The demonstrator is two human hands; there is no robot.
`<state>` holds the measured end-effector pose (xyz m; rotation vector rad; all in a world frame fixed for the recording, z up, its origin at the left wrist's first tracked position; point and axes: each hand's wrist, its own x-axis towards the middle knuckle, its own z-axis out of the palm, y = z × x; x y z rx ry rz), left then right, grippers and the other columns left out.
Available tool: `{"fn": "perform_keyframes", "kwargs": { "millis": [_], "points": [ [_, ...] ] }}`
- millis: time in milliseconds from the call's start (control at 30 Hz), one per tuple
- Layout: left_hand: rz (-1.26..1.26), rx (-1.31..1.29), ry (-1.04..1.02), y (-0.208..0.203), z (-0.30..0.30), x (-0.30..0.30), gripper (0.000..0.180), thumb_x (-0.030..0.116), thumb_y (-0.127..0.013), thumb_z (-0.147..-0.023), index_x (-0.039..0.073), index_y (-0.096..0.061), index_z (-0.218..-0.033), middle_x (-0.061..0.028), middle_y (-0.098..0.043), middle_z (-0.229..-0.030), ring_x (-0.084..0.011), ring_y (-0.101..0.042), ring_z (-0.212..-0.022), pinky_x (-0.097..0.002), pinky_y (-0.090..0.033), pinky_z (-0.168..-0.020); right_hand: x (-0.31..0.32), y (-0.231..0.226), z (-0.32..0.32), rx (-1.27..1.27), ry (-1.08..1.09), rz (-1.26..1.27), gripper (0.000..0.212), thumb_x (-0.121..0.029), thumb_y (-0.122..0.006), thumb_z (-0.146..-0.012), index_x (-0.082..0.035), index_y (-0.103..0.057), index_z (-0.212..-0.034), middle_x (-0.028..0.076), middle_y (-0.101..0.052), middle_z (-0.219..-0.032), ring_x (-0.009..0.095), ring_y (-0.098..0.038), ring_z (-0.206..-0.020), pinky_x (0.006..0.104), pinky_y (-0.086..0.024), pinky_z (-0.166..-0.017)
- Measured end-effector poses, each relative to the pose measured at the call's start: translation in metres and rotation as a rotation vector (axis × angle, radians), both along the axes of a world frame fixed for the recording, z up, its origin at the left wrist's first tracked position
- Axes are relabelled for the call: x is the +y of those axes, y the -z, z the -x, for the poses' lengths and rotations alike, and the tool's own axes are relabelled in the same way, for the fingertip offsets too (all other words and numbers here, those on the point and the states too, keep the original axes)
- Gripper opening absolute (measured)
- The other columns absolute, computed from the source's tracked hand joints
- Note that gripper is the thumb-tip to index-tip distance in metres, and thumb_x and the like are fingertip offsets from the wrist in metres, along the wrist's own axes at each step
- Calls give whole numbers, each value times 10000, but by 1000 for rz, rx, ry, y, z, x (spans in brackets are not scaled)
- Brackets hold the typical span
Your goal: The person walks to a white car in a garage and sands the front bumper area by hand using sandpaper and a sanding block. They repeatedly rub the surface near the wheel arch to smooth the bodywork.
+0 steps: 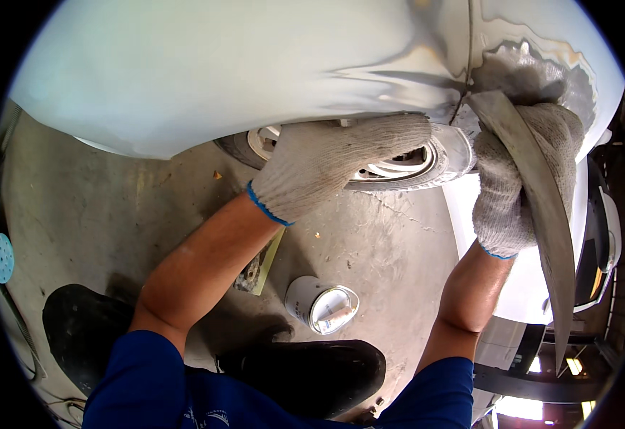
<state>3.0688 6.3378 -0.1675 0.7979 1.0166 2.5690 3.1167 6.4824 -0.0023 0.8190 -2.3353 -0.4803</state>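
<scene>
My right hand [490, 182], in a grey knit glove with a blue cuff, is closed around a long curved grey strip [541, 193]. The strip's blunt upper end is by a seam in the car body, and its lower end tapers to a point. My left hand [341, 150], gloved the same way, lies stretched out along the lower edge of the pale car body panel [205, 64], in front of the wheel [434, 161]. Its fingers point right. Near the seam is a sanded, bare-metal patch [520, 71].
On the concrete floor [369, 236] stands a white can [304, 300] with a tube on its lid. Beside it lies a yellow-green board [266, 264] with dark smears. A light-blue perforated disc [2, 258] and hoses are at far left. Another vehicle [598, 236] is at right.
</scene>
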Motion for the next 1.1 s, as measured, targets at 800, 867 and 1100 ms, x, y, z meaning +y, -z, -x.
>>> {"fn": "perform_keyframes", "kwargs": {
  "millis": [800,867,1100],
  "points": [
    [-186,-149,89,4,5,13,219,104,-687,-859,11,-636,-1051,-48,-654,-933,-133,-605,-817,-267,-507,-732,45,90,-79,-73,239,1151,205,-184,-683,-826,18,-648,-822,98,-595,-795,210,-536,-766,330,-453,-718],
    [-211,-176,90,1,3,17,218,105,-691,-857,11,-636,-1046,-45,-653,-924,-129,-603,-809,-264,-507,-726,36,101,-86,-98,199,1224,202,-216,-699,-824,-20,-651,-823,89,-624,-802,222,-566,-757,345,-470,-696],
    [-359,-219,85,-15,-11,52,215,110,-708,-849,13,-638,-1028,-36,-652,-894,-117,-595,-779,-253,-505,-705,35,139,-96,-196,238,909,142,-160,-720,-797,-41,-668,-856,63,-635,-744,262,-571,-708,389,-456,-667]
  ]
}}
